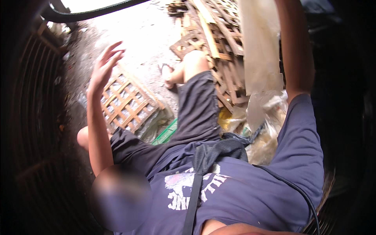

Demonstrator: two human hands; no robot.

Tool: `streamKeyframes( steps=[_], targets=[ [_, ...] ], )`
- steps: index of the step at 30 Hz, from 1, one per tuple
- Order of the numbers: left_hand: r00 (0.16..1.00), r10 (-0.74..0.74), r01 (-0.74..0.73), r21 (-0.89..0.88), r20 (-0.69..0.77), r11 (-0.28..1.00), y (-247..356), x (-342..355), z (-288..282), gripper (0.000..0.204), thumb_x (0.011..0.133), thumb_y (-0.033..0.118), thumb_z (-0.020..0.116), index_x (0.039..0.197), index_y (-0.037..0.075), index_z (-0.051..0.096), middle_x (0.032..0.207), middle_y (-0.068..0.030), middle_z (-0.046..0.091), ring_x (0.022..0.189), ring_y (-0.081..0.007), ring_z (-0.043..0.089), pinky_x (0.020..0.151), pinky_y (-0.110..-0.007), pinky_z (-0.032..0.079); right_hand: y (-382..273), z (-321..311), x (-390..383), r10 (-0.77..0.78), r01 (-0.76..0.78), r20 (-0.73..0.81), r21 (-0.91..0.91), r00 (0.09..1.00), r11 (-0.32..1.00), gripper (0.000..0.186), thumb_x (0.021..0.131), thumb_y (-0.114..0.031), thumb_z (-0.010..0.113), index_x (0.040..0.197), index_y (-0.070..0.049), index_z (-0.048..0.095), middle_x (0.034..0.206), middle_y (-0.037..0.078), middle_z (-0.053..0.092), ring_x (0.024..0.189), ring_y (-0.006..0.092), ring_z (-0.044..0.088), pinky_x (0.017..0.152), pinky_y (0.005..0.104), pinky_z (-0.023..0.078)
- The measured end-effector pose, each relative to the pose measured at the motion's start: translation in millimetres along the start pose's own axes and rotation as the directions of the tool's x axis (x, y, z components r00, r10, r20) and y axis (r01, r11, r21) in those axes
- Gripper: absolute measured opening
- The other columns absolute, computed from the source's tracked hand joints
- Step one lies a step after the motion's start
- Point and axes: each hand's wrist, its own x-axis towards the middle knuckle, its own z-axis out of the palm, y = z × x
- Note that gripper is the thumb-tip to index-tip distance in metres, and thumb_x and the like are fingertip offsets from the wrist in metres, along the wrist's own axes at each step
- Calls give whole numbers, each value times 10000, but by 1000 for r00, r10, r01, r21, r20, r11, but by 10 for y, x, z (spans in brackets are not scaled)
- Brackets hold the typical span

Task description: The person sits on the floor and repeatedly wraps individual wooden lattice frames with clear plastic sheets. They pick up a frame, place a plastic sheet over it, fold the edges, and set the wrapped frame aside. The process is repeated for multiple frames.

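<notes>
My left hand (105, 66) is raised over the wooden lattice panel (129, 102), its fingers stretched out and nothing in them. The panel lies tilted beside my left leg, with clear plastic showing through its gaps. My right forearm (296, 43) reaches up at the right, and the hand is cut off by the top edge. Next to that forearm hangs a long, pale, translucent plastic sheet (261, 47). Its upper end runs out of view, so I cannot tell whether my right hand holds it.
Stacked wooden lattice panels (225, 51) lie ahead to the right. Crumpled plastic bags (266, 143) are heaped by my right side. A green plastic crate (164, 132) shows between my legs. Dark slats (39, 82) line the left, and a black strap (94, 13) crosses the upper left.
</notes>
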Motion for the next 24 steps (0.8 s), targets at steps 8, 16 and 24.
streamKeyframes(
  steps=[8, 16, 24],
  targets=[
    [998, 46, -56, -514, -33, 856, -389, -98, -364, 703, 875, 510, 450, 1414, 109, 245, 1346, -157, 424, 1243, -290, 406, 1057, -428, 291, -714, 2459, 444, -324, 330, 251, 16, 912, 944, 232, 909, -178, 464, 1003, 7, 567, 902, 103, 592, 764, 202, 578, 690, 306, 491],
    [811, -68, -233, -427, -581, 874, -745, -406, -949, 383, 880, 314, 572, 1055, -23, 624, 1066, -129, 627, 957, -172, 575, 847, -305, 430, -781, 3304, 407, -130, -49, 301, 522, 945, 852, 230, 899, -203, 484, 999, -11, 564, 877, 90, 594, 700, 189, 584, 622, 302, 509],
    [564, 161, 115, 270, -810, 956, -563, -679, -1279, 220, 845, 265, 632, 929, 74, 704, 774, -69, 693, 720, -118, 651, 653, -234, 494, -362, 3497, 111, 204, -425, 397, 621, 895, 658, 338, 924, -227, 467, 1104, 57, 497, 1006, 151, 568, 870, 216, 573, 771, 317, 484]
  ],
)
